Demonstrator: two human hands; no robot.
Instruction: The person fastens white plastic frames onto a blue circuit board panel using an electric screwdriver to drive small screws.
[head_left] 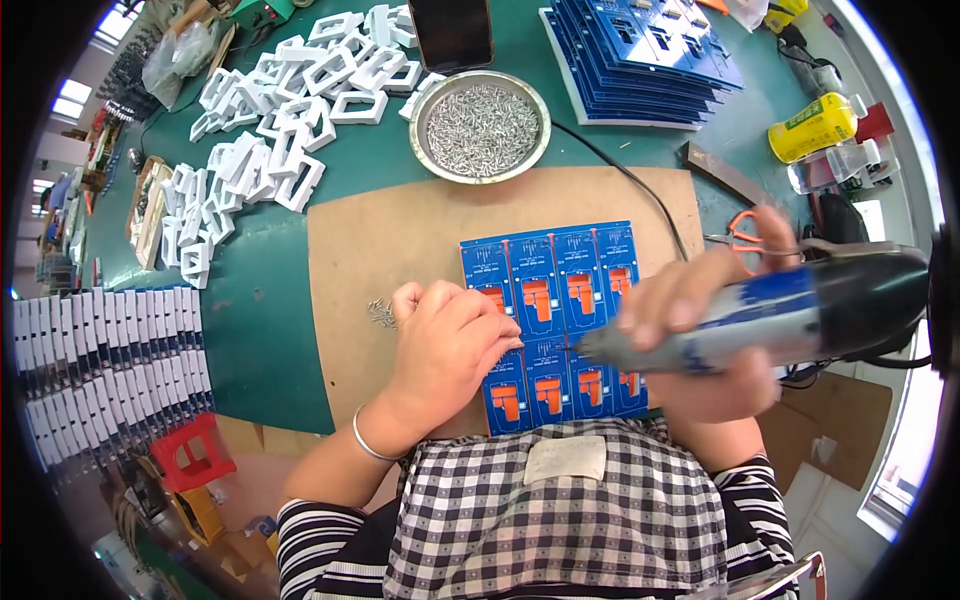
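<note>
A blue printed circuit board panel (540, 255), marked with orange shapes in two rows, lies flat on a brown cardboard sheet (390, 230) in front of me. My left hand (450, 340) rests over the panel's left edge, thumb and fingertips pinched together; whatever they hold is hidden. In my right hand (690, 315) is a grey, blue and black electric screwdriver (765, 310), lying nearly level with its tip pointing left over the middle of the panel. A small heap of screws (382, 313) sits beside my left hand.
Beyond the cardboard stands a metal bowl (418, 145) full of screws. White plastic frames (300, 125) are piled at far left, and blue boards (650, 60) are stacked at far right. A cable (640, 180), orange-handled scissors (745, 230) and a yellow bottle (812, 128) lie to the right.
</note>
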